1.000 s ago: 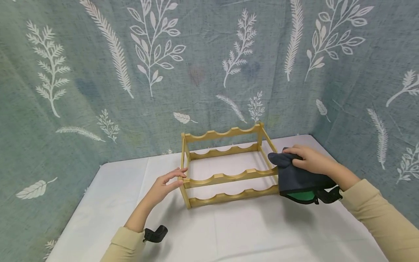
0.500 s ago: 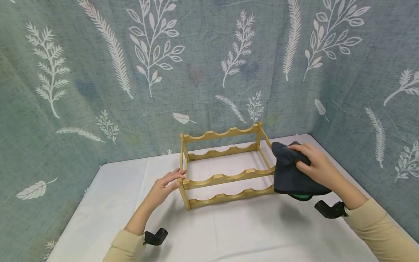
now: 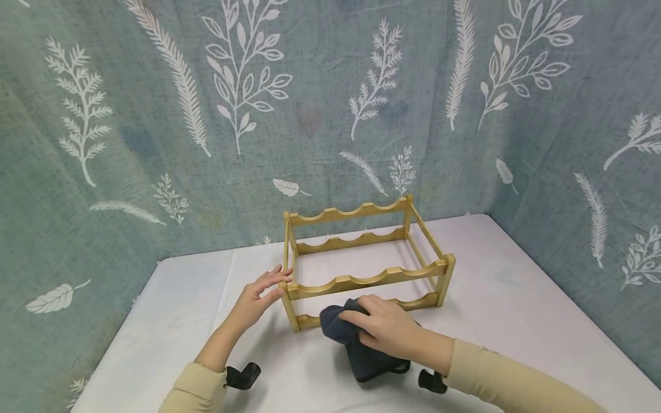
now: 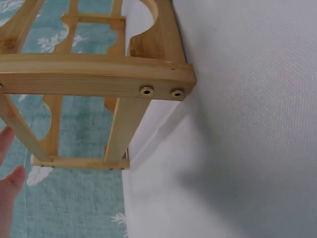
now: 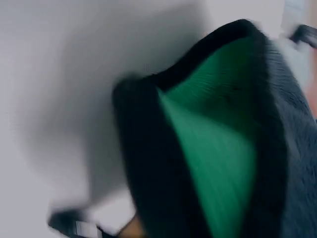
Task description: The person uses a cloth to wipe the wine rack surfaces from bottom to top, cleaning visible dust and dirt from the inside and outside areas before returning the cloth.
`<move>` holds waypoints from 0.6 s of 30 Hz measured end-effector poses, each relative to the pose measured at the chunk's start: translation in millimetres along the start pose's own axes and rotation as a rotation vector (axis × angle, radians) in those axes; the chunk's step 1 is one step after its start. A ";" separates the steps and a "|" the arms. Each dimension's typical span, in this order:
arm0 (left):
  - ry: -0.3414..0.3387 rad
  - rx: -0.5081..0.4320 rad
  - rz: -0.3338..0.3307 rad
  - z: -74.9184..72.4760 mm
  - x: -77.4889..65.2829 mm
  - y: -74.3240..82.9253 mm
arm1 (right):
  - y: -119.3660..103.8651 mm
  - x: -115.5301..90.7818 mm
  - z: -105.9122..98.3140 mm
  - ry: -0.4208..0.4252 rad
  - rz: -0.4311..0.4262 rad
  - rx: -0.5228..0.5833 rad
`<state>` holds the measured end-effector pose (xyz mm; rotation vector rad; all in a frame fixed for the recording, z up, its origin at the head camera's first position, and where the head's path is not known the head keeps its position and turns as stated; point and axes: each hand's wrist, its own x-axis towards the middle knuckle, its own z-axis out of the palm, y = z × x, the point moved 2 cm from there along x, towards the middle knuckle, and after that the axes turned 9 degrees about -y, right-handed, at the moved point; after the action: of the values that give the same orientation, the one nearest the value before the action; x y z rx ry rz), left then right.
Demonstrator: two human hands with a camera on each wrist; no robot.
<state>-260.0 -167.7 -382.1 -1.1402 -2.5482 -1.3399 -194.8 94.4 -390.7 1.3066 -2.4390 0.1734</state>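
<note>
One dark, green-lined cloth piece [image 3: 368,357] is hanging before the wooden rack [image 3: 343,284], partly hiding its lower front rail. The right hand [image 3: 384,328] is gripping its bunched top; keeping loose fabric off the scalloped edges is probably serving best. The left hand [image 3: 260,296], fingers loosely extended, is lying by the left front corner, contact unclear. The backdrop [image 3: 310,120] is bounding the rear; bare table [image 3: 516,327] is leaving room rightward.

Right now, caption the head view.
Right hand grips a navy fabric pouch near a golden wooden scalloped rack; left hand at its left end.
</note>
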 end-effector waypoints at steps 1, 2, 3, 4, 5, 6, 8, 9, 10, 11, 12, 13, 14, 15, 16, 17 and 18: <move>-0.005 0.004 -0.007 -0.3 0.0 0.2 | -3.0 9.4 10.3 -0.013 -0.010 -0.025; -0.010 0.005 -0.012 -0.2 0.4 0.5 | -5.7 18.6 18.1 -0.025 -0.017 -0.049; -0.013 0.003 -0.017 0.1 0.9 0.7 | -8.4 27.6 24.8 -0.033 -0.026 -0.071; -0.015 -0.002 -0.019 0.7 1.3 0.9 | -10.8 35.8 30.8 -0.039 -0.036 -0.101; -0.018 -0.004 -0.021 1.5 1.8 0.9 | -13.3 43.0 36.5 -0.048 -0.043 -0.131; -0.020 -0.005 -0.020 2.0 2.0 0.7 | -15.5 49.2 41.9 -0.058 -0.053 -0.157; -0.018 -0.009 -0.027 2.9 1.7 4.1 | -19.4 57.5 51.7 -0.089 -0.065 -0.202; -0.018 -0.009 -0.025 3.2 1.3 4.3 | -20.6 59.3 57.2 -0.110 -0.069 -0.225; -0.017 -0.009 -0.022 3.5 0.8 4.5 | -21.1 59.6 62.6 -0.144 -0.066 -0.235; -0.015 -0.007 -0.019 3.7 0.4 4.5 | -21.0 59.2 66.9 -0.191 -0.054 -0.232; -0.013 -0.006 -0.018 3.7 -0.2 4.7 | -20.8 58.4 70.5 -0.242 -0.037 -0.218; -0.008 -0.008 -0.013 3.6 -0.6 5.0 | -20.1 57.3 73.3 -0.296 -0.015 -0.201; -0.004 -0.009 -0.011 3.3 -1.1 5.1 | -19.3 56.5 75.4 -0.345 0.006 -0.183; 0.002 -0.012 -0.009 2.8 -1.4 5.4 | -18.4 56.1 76.8 -0.385 0.023 -0.169; 0.008 -0.015 -0.010 2.2 -1.7 5.6 | -17.7 56.2 76.9 -0.419 0.035 -0.153; 0.011 -0.014 -0.011 1.5 -1.9 5.9 | -17.1 56.7 76.5 -0.446 0.041 -0.151; 0.016 -0.017 -0.014 1.0 -2.0 6.1 | -16.7 57.7 75.7 -0.465 0.042 -0.151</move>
<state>-254.4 -166.1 -379.1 -1.1125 -2.5434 -1.3708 -229.8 19.1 -440.2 1.3466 -2.7912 -0.3366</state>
